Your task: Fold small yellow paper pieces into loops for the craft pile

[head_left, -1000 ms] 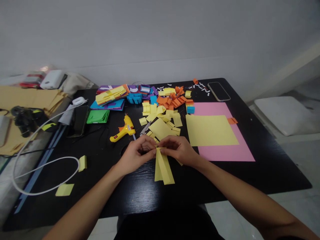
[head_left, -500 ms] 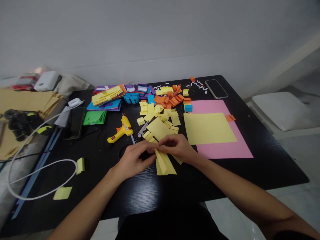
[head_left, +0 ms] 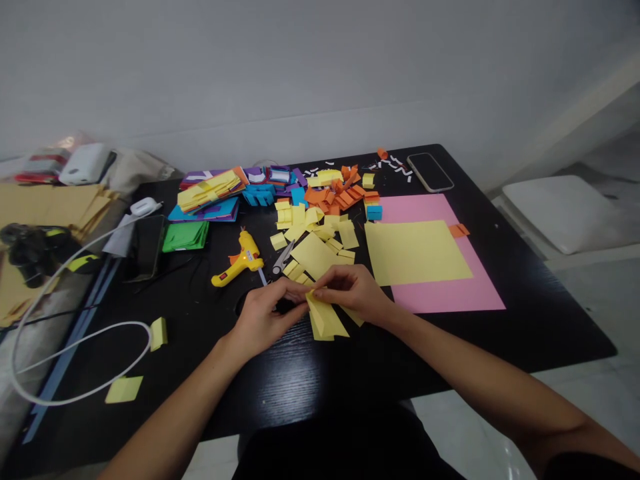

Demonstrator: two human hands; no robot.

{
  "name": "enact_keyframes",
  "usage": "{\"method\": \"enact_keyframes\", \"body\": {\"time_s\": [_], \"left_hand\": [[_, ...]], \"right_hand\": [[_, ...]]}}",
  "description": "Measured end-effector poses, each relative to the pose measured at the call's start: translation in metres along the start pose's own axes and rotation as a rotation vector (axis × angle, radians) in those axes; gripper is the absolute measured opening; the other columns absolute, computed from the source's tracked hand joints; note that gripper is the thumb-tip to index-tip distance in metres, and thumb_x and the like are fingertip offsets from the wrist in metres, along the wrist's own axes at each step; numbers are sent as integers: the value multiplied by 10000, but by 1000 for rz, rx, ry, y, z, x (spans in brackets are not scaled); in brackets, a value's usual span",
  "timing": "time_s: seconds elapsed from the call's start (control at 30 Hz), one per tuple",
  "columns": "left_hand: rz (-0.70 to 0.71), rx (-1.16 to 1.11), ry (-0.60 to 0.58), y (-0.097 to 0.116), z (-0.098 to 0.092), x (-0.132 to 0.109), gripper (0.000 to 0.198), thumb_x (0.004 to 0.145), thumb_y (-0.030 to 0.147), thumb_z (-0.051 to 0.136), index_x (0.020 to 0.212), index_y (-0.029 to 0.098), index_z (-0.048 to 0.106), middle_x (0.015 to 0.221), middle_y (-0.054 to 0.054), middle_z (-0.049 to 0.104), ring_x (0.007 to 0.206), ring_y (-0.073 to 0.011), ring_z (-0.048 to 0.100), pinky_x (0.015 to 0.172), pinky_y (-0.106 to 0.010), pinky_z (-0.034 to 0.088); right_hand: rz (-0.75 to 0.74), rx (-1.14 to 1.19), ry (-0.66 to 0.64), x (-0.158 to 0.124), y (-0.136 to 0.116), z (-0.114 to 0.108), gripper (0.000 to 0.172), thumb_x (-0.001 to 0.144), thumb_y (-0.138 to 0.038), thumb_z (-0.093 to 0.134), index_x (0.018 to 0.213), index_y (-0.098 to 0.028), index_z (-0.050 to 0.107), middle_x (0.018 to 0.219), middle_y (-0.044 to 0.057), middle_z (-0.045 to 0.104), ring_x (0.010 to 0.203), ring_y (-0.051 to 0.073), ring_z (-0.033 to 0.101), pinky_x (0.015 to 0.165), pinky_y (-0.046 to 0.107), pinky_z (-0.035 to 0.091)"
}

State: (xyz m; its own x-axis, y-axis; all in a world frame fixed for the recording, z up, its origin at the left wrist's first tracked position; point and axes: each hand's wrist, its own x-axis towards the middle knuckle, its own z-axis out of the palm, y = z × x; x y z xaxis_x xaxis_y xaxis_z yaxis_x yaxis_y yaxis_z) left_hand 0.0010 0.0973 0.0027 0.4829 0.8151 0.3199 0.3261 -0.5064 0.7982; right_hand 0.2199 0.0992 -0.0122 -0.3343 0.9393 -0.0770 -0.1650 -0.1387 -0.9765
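Observation:
Between my two hands is a folded piece of yellow paper (head_left: 324, 319), its loose ends fanning down toward me. My left hand (head_left: 267, 317) pinches its upper left edge with thumb and fingers. My right hand (head_left: 355, 291) is closed on the top of the same piece, fingertips close to those of the left. Just beyond the hands lies a flat yellow sheet (head_left: 316, 255) among small folded yellow papers (head_left: 300, 217). Scissors (head_left: 284, 257), partly covered by paper, lie beside a yellow glue gun (head_left: 241, 259).
At right a large yellow sheet (head_left: 420, 253) overlaps a pink sheet (head_left: 450, 297). Orange folded pieces (head_left: 335, 197) and a phone (head_left: 430, 172) sit farther back. Green papers (head_left: 186, 236), a dark phone (head_left: 146, 247) and a looped white cable (head_left: 80, 403) are on the left.
The folded yellow paper has shifted slightly up and left, and its loose ends are closer together. Both hands still pinch it. The whole view has moved a little.

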Motion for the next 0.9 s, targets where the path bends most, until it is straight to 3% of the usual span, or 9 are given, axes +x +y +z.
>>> {"method": "enact_keyframes", "body": {"time_s": [0.43,0.6,0.9], "left_hand": [[-184,-166,-33,-2,1,3,129,860,234,779,951,170,715,823,-30,786,727,-144,748,696,-234,617],[-197,-171,-49,-2,2,3,114,851,232,781,925,173,716,806,-25,783,711,-142,741,683,-235,614],[-194,-182,-66,-2,2,3,121,849,245,787,925,174,725,852,-43,799,753,-162,757,720,-259,626]], "right_hand": [[37,26,22,-1,1,4,234,712,-356,915,815,-183,796,777,15,779,665,114,682,634,236,543],[64,-42,22,-2,1,3,300,693,-384,924,828,-168,767,770,17,760,635,111,653,587,233,505],[31,-66,46,-3,3,4,218,732,-320,879,773,-168,729,723,5,735,619,105,627,588,232,487]]}}
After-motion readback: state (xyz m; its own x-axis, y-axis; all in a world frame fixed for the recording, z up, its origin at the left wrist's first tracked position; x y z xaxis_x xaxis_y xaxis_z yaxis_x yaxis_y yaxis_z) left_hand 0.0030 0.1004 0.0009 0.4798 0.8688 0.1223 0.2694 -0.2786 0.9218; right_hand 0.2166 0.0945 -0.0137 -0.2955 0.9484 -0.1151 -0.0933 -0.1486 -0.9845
